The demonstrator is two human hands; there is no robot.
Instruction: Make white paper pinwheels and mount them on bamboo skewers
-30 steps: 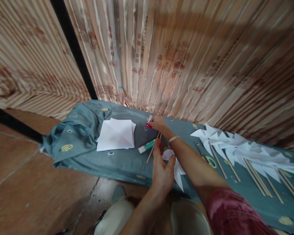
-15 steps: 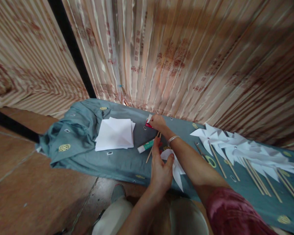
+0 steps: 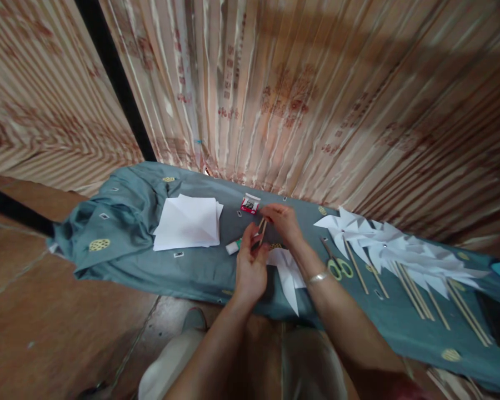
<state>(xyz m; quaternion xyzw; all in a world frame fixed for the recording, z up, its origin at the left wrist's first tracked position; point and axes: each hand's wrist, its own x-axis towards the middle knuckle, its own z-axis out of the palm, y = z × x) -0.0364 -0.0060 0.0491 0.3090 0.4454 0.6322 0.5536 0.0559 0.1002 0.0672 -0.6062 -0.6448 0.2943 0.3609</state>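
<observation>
My left hand (image 3: 252,271) is closed around thin wooden sticks (image 3: 263,232), whose upper ends stick out past the fingers. Just beyond them, the fingertips of my right hand (image 3: 284,223) are pinched together close to the stick ends; anything between them is too small to make out. A small red and white box (image 3: 250,204) stands with its flap up behind the hands. Partly covered by my left hand lies a glue stick (image 3: 234,246) with a white cap. A folded white paper pinwheel (image 3: 289,276) rests beneath my right wrist.
To the left is a stack of white paper sheets (image 3: 187,223). Scissors (image 3: 339,268) with yellow-green handles lie right of my forearm. Several finished pinwheels (image 3: 404,253) on sticks overlap farther right. A curtain (image 3: 291,111) hangs behind the cloth-covered table (image 3: 129,244).
My right hand has drawn back from the red box toward the sticks in my left hand, uncovering the box. The view has shifted slightly, showing more of the right side.
</observation>
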